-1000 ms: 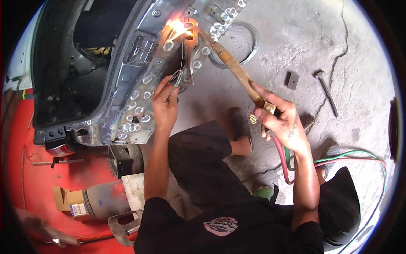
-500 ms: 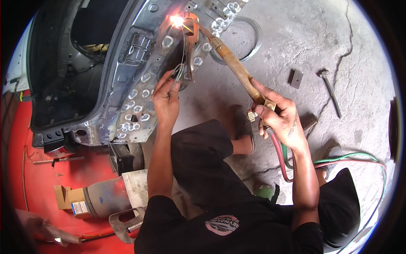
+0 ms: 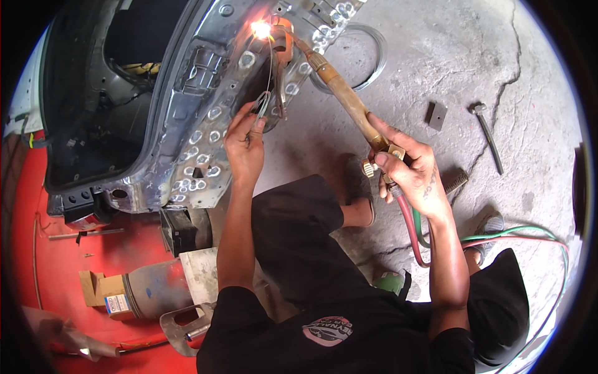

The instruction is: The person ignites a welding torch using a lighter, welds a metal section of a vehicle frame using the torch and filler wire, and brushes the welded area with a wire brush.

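Note:
My right hand (image 3: 408, 167) is wrapped round the brass valve end of a gas welding torch (image 3: 349, 96). Red and green hoses (image 3: 408, 218) run down from it. The torch tip reaches a bright glowing spot (image 3: 260, 29) on the bare metal car body panel (image 3: 215, 115). Between the fingers of my left hand (image 3: 245, 140) is a coiled thin wire (image 3: 262, 105), its free end rising to the glow. Locking pliers (image 3: 280, 87) hang at the panel's edge beside the wire, near an orange-lit metal piece (image 3: 284, 40). Ringed weld marks dot the panel.
On the concrete floor lie a wire coil (image 3: 377, 62), a small dark metal plate (image 3: 436, 116) and a hammer (image 3: 488, 137). A metal clamp (image 3: 180, 327), a grey cylinder (image 3: 159, 290) and cardboard boxes (image 3: 103, 290) are at lower left by a red surface (image 3: 56, 262).
The torch's valve end has turned slightly in my right hand, its knob shifting a little left. My left hand and the glow stay almost in place.

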`<control>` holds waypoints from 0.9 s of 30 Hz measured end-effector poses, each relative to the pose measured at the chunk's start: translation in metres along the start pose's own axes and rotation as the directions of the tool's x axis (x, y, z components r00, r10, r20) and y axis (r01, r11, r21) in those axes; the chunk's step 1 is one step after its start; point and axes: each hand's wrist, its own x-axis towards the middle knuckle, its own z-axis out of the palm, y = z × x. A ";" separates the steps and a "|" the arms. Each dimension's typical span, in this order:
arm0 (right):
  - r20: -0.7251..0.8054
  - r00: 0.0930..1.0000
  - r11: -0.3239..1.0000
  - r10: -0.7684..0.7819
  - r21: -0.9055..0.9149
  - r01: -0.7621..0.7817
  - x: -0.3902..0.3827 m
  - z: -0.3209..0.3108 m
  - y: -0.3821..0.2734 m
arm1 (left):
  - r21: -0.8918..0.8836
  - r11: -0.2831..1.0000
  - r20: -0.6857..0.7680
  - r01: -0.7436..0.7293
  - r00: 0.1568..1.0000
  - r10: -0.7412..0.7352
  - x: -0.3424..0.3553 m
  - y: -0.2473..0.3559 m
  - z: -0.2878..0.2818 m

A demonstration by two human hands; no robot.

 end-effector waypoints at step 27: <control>-0.012 1.000 1.000 0.013 -0.015 -0.013 0.003 0.002 0.000 | -0.028 0.998 0.025 0.051 0.998 -0.051 0.001 0.011 0.000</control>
